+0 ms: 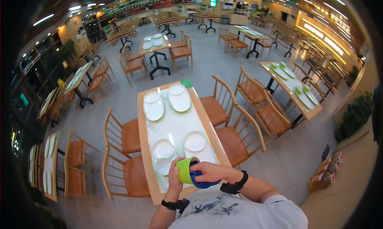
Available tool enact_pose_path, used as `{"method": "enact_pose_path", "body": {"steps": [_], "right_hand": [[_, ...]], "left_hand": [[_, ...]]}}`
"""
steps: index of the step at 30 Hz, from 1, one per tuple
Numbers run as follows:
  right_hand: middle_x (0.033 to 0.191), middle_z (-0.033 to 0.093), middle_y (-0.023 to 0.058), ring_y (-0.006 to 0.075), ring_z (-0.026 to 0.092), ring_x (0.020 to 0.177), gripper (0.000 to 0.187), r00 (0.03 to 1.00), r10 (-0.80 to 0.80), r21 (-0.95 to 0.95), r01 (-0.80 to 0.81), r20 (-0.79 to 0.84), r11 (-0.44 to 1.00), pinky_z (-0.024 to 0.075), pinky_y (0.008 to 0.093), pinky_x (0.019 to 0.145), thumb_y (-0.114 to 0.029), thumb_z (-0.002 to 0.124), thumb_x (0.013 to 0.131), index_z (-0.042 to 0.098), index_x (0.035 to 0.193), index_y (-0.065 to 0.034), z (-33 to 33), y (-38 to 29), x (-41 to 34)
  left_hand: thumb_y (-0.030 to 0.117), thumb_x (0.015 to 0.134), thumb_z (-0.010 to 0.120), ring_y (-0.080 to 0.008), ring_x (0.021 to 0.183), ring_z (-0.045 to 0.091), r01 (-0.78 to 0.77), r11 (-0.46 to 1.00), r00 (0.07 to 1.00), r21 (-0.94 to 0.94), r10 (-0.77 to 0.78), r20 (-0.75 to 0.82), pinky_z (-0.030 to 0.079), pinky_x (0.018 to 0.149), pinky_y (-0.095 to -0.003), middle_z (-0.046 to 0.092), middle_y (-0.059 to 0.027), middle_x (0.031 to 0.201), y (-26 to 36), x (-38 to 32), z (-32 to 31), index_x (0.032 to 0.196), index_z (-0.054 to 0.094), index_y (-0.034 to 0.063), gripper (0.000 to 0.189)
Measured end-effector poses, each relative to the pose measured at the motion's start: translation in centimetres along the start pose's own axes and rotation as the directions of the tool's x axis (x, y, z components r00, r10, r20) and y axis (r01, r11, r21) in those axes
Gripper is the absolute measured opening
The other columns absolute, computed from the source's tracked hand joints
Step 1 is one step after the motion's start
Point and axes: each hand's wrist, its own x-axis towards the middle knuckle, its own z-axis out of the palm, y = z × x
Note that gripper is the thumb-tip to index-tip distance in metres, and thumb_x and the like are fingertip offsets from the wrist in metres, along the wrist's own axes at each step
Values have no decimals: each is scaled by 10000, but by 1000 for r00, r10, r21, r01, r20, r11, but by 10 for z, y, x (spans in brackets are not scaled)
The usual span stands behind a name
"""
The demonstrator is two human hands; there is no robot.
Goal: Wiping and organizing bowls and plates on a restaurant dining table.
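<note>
A bright green cup (184, 171) is gripped in my left hand (174, 180), its opening tilted toward the right. My right hand (208, 171) holds a blue cloth (206, 184), with the fingers and part of the cloth inside the cup's mouth. Both hands are above the near end of a white-topped table (175, 121) with a wooden border. Beneath them, an oval white plate carries a round dish (163, 149) and a small white bowl (163, 166). To the right, another oval plate (206, 152) bears a round dish (195, 141), partly hidden by my hands.
Two oval plates (154, 110) (180, 102) with round dishes occupy the far end, near a green card (186, 83). Wooden chairs (136, 173) (232, 145) flank both sides. Another set table (291, 85) stands right. Large bottles (321, 181) sit on the floor by the wall.
</note>
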Motion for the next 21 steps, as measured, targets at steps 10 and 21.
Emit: {"method": "enact_pose_path", "body": {"steps": [10,21], "right_hand": [[1036,683,98,318,668,965,252,995,-91,-554,53,-41,831,543,430,789,-142,684,846,686,1090,-80,1,3,-3],[1122,629,11,249,678,857,296,828,-541,-791,230,-148,567,566,376,656,-167,719,823,655,1109,-127,-1,11,-2]], "left_hand": [[585,1032,328,-208,891,707,442,867,895,-232,-444,48,586,641,-337,709,-101,1077,2,1,-11,1311,577,67,639],[677,991,289,-327,683,725,684,601,689,-413,-719,93,479,373,-259,721,-138,962,28,9,2,1312,563,116,702]]}}
